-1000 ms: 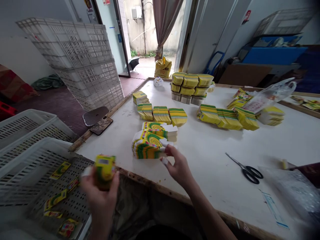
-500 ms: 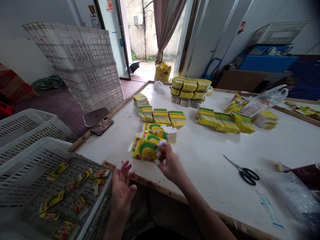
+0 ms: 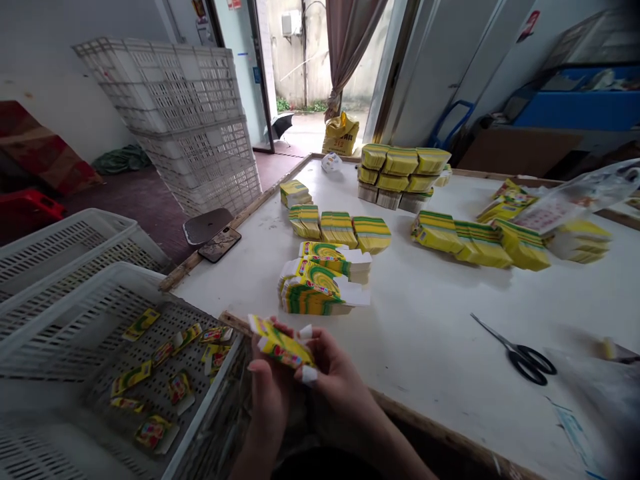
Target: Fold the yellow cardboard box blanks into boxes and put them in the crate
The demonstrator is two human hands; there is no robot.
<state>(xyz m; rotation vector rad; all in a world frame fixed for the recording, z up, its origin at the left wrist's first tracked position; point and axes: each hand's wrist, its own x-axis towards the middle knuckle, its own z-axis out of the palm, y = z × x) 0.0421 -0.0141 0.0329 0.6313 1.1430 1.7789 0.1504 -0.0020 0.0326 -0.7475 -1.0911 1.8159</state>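
Both my hands hold one flat yellow-and-green carton blank (image 3: 280, 345) just over the table's near edge. My left hand (image 3: 270, 390) grips it from below and the left. My right hand (image 3: 333, 373) pinches its right end, with white tape on the fingertips. A fanned stack of the same blanks (image 3: 313, 293) lies on the white table (image 3: 430, 320) just beyond my hands. To the left stands a white slotted crate (image 3: 100, 300) with several folded small boxes (image 3: 170, 387) scattered on its bottom.
More bundled stacks of blanks (image 3: 340, 228) lie in rows further back, and a taller pile (image 3: 400, 170) stands at the far edge. Black scissors (image 3: 525, 357) lie to the right. A phone (image 3: 219, 244) rests on the table's left edge. Empty crates (image 3: 185, 127) are stacked by the door.
My left hand dropped a folded box into the crate and came back. My right hand lifted one blank off the stack and drew it toward me, and both hands now hold it.
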